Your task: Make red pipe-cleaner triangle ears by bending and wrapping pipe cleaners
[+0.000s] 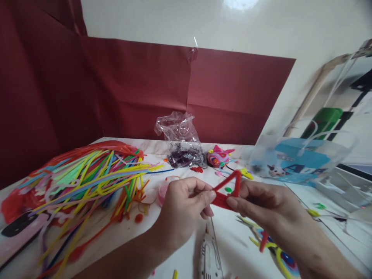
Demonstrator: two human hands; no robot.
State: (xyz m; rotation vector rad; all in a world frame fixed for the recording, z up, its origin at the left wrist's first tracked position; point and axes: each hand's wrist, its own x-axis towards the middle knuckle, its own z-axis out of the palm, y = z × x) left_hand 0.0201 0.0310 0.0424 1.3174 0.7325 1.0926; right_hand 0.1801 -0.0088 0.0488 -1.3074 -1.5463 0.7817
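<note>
Between my hands, above the table, is a red pipe cleaner (238, 182) bent into a triangle. My left hand (186, 209) pinches its left corner between thumb and fingers. At the lower right corner, my right hand (261, 205) grips it with thumb and fingertips. A red tail of pipe cleaner (263, 241) shows below my right hand. Under the hands, a white glue gun (207, 252) lies with its nozzle pointing away from me. To the right, partly behind my right wrist, are yellow-handled scissors (255, 228) and a colourful round piece (286, 259).
A large heap of coloured pipe cleaners (99, 182) in a red bag spreads over the left side. At the back stand a clear plastic bag (181, 135) with dark contents and a pink mask-like craft (219, 157). A blue-and-clear carrier bag (302, 159) stands at right.
</note>
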